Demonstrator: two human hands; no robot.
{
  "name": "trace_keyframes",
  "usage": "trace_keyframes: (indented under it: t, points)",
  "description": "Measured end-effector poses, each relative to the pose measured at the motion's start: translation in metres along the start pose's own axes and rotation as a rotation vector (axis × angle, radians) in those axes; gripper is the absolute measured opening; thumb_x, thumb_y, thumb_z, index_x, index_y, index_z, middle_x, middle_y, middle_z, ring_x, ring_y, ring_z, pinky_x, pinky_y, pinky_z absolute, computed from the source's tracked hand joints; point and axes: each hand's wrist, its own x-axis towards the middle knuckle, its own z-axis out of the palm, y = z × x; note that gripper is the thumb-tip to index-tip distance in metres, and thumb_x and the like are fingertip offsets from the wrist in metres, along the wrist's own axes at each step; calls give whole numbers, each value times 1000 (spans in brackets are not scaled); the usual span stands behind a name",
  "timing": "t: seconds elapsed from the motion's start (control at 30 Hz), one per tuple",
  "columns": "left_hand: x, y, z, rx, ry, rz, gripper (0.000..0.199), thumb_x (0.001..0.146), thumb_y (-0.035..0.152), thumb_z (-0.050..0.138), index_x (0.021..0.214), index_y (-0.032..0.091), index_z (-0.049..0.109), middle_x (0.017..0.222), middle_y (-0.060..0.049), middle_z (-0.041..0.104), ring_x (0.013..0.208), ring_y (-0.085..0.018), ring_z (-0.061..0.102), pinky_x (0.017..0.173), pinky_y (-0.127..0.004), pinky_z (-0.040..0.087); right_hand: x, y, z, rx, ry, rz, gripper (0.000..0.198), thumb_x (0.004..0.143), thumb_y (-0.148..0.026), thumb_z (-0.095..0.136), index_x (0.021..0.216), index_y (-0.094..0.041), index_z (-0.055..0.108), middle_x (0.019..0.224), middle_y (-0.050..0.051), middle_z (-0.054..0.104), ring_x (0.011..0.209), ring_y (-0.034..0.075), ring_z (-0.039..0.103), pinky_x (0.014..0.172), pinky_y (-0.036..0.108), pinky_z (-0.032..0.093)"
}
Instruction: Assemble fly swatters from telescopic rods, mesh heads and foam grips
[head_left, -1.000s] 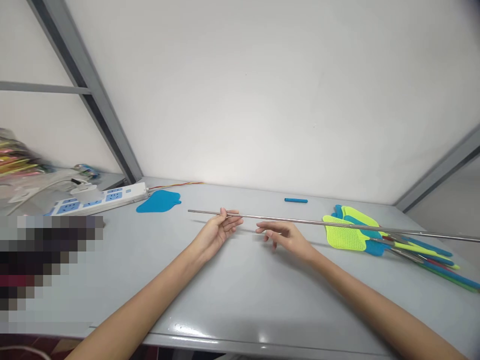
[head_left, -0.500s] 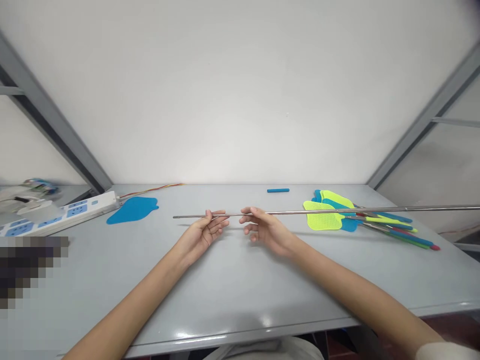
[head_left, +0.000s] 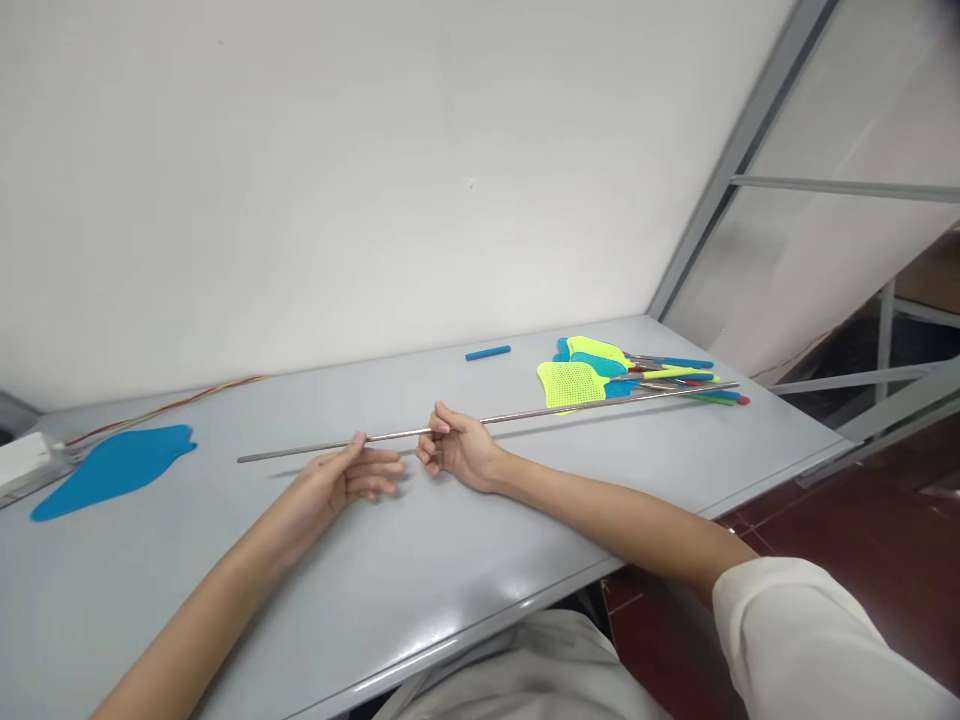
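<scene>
A long, thin metal rod [head_left: 292,453] slants across the table, its left end raised a little above the surface. My right hand [head_left: 465,452] is closed around its middle, thumb up and fingers curled. Against the rod to the left rests the thumb of my left hand [head_left: 330,490], while the other fingers stretch out below it, apart. The rod's right part passes in front of a pile of fly swatters, with a yellow mesh swatter head [head_left: 571,384] and several coloured handles [head_left: 679,363]. A flat blue leaf-shaped piece [head_left: 120,465] lies at the left.
A short blue tube [head_left: 487,353] lies near the wall. At the left edge are a white power strip [head_left: 26,465] and red and yellow wires [head_left: 180,400]. A grey metal frame post [head_left: 735,170] rises at the right, and the table's front edge [head_left: 450,645] runs before me.
The view has turned to the right. More of the rod shows left of both hands, and its right end has come into view. My right fingers have closed around it; my left fingers stretch out.
</scene>
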Motion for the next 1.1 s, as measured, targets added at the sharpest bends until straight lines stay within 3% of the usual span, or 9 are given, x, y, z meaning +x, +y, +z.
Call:
trace_keyframes:
  t: [0.07,0.13,0.2,0.3,0.43,0.53,0.7,0.93,1.1]
  points:
    - [-4,6,14,171,-87,16,39,81,42,37,80,12,63,79,-10,65,63,-19,60,62,-30,46,1,1,-1,16,-17,-6,34,79,-42,37,56,-18,33,52,-1,46,54,13,47,46,22,32]
    - [-10,14,39,356,-87,141,41,82,41,34,78,13,63,73,-8,64,64,-19,59,64,-31,45,2,1,-2,49,-8,5,34,79,-42,37,56,-18,34,53,-1,46,52,12,46,46,22,32]
    - [-16,21,72,618,-70,377,32,82,38,37,83,17,62,82,-5,63,79,-18,57,76,-31,41,3,0,-3,105,9,51,35,80,-42,36,55,-18,32,52,-1,46,51,11,46,48,22,33]
    - [-17,23,125,957,-140,752,28,83,32,37,103,20,53,112,-4,50,103,-18,43,91,-31,31,3,-2,-3,165,6,90,36,80,-42,35,54,-18,30,51,-2,44,52,11,46,48,22,33]
    - [-3,8,179,1255,-198,885,48,82,43,33,120,14,36,121,-12,40,111,-25,34,91,-39,27,0,-5,-5,144,-25,33,34,81,-40,35,55,-18,32,53,-1,43,54,12,46,47,22,32]
    - [8,-6,203,1339,-150,911,53,82,50,24,112,11,42,104,-14,51,98,-26,43,86,-44,28,-1,-4,-6,144,-39,32,34,81,-40,35,55,-18,32,53,-1,43,53,12,45,47,22,31]
    - [10,-17,224,1387,-89,933,54,79,54,19,90,12,50,77,-10,52,73,-22,47,69,-39,34,-1,-2,-6,120,-34,49,34,80,-41,36,55,-18,32,53,-1,42,52,12,44,47,23,30]
    - [11,-18,220,1421,-91,1067,33,85,40,23,104,23,43,73,-5,50,66,-18,47,61,-31,31,-4,1,-1,75,-11,32,34,78,-42,39,56,-18,31,53,-2,42,51,11,43,47,22,29]
    - [11,-17,209,1391,-132,1092,32,87,37,21,101,21,46,73,-5,52,69,-17,48,65,-31,32,-5,2,0,68,-1,39,33,78,-43,39,56,-18,31,52,-2,42,50,11,42,48,22,30]
